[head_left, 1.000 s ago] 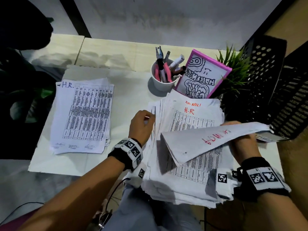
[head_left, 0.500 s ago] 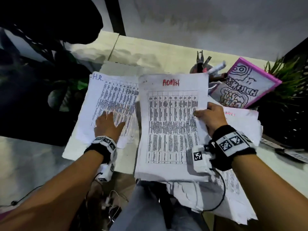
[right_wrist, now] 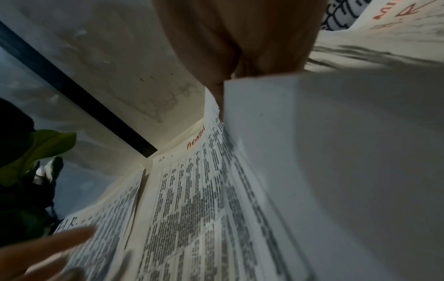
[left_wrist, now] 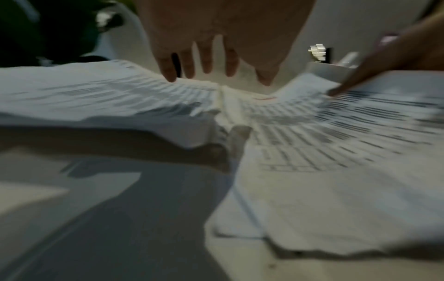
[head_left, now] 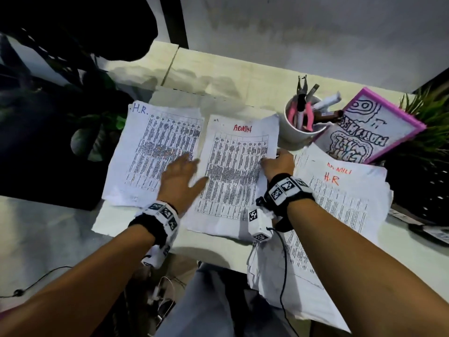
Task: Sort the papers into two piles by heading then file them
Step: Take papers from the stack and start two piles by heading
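Note:
On the white table's point(head_left: 218, 249) left lies the pile headed H.R. in blue point(head_left: 150, 152). Beside it lies a sheet headed ADMIN in red point(head_left: 235, 166). My right hand point(head_left: 277, 164) pinches that sheet's right edge, which curls up into the hand in the right wrist view point(right_wrist: 336, 171). With straight, spread fingers, my left hand point(head_left: 182, 176) hovers over the gap between the two, touching or just above the paper point(left_wrist: 216, 57). The thick unsorted stack point(head_left: 345, 210), a red H.R heading on top, sits to the right and overhangs the near edge.
A white cup point(head_left: 303, 125) of pens and pliers stands behind the ADMIN sheet. A pink-framed drawing point(head_left: 364, 127) and a green plant point(head_left: 427, 122) are at the back right, above a black perforated basket point(head_left: 422, 190). Dark foliage point(head_left: 85, 132) borders the left.
The ADMIN sheet, held up half a second ago, now lies on the table beside the H.R. pile. My left hand slid right off the H.R. pile toward it.

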### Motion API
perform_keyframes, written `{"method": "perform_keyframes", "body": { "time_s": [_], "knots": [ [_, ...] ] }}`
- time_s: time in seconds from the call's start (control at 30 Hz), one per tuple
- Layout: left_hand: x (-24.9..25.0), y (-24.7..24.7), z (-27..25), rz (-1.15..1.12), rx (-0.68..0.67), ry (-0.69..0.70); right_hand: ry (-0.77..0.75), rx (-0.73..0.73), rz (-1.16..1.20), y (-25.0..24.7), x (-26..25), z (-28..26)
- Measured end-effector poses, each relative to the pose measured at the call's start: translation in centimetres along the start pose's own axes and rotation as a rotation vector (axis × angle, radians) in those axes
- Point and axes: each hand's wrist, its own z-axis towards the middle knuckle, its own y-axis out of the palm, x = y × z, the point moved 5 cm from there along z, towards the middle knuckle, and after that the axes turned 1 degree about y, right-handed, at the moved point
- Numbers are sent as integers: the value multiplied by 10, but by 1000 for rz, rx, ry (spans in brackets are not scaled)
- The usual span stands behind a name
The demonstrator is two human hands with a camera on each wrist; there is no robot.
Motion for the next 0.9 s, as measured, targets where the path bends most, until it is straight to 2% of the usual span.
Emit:
{"method": "perform_keyframes", "body": {
  "time_s": [0.07,0.13,0.27,0.37,0.43,0.5,0.57,0.63,0.7,0.77,0.83,0.9],
  "knots": [
    [25,17,-1,98,-183,109,-19,-35,-16,1,-3,-1],
    [35,30,0,225,-314,98,-31,-74,-15,-3,-5,-3],
    [36,34,4,278,-343,30,-121,-43,2,-45,-3,1],
    [41,35,5,308,-370,46,-172,46,-88,-109,20,2],
    [36,30,5,278,-335,34,-162,95,-208,-141,41,1],
    [38,25,10,260,-229,3,-85,160,-303,-182,71,-4],
    [28,21,16,261,-155,-158,50,202,-356,-213,104,-9],
    [10,24,17,175,-202,-368,143,225,-380,-232,131,-17],
    [-1,32,14,94,-277,-465,186,232,-393,-240,151,-23],
    [-2,35,12,94,-284,-475,207,224,-359,-239,164,-27],
    [13,33,10,123,-210,-466,195,232,-281,-236,174,-27],
    [46,28,11,93,-86,-350,181,259,-229,-232,180,-25]
  ]
}}
